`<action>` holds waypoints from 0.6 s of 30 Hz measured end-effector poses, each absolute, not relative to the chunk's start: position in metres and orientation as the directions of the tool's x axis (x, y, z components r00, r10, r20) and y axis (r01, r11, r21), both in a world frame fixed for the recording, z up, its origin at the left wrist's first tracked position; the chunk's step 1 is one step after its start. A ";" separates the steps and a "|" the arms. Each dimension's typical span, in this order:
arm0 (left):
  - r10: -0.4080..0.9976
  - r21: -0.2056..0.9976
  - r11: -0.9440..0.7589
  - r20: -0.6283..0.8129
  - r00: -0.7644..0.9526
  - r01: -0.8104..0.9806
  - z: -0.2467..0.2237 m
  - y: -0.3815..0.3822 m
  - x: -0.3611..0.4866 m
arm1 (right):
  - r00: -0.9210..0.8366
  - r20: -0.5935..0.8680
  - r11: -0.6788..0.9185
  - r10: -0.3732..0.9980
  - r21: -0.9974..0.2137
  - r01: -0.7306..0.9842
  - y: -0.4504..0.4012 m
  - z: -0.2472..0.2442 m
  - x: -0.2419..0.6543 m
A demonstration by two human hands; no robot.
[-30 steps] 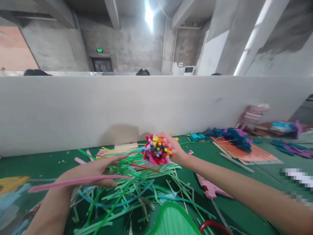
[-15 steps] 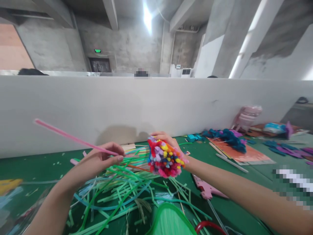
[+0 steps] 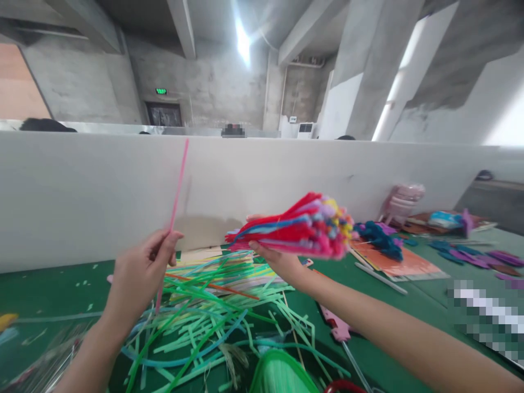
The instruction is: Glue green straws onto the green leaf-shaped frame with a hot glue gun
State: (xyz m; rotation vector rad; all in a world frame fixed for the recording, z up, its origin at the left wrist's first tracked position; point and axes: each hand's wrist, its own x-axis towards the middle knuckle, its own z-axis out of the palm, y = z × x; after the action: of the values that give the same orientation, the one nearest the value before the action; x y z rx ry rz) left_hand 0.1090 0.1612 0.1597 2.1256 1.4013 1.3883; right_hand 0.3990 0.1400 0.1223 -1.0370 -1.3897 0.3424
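Note:
My left hand point(image 3: 141, 267) pinches a pink pipe cleaner point(image 3: 179, 185), which stands nearly upright and sticks out above and below the fingers. To its right, my right hand point(image 3: 278, 265) is wrapped from below around a thick bundle of colourful pipe cleaners point(image 3: 290, 226). The bundle lies almost level, its red, pink, blue, lilac and yellow ends pointing right. Part of my right hand's fingers is hidden behind it. Below both hands, loose green and pale pipe cleaners point(image 3: 196, 322) are strewn over the green table point(image 3: 49, 284).
A white partition point(image 3: 102, 191) runs along the table's back. Right of the pile lies a pink glue gun point(image 3: 338, 325). Farther right are dark teal pieces point(image 3: 380, 240) on an orange sheet point(image 3: 421, 267) and a pink wrapped object point(image 3: 401, 204). A green-rimmed container point(image 3: 282, 374) is at the near edge.
The bundle has turned from facing me to lying sideways, ends to the right, and has risen. My left hand has moved left, and its pink pipe cleaner has swung from slanting to nearly upright.

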 end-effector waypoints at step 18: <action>0.784 0.559 -0.621 0.461 0.416 0.549 0.151 0.156 0.146 | 0.052 0.182 0.182 0.982 -0.983 -0.002 0.154 0.159 0.328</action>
State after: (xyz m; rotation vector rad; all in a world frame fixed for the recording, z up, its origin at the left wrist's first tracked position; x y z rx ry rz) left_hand 0.1456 0.1556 0.1515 2.3544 1.1512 1.0247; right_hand 0.3285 0.1542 0.1595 -1.0930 -1.2481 1.0396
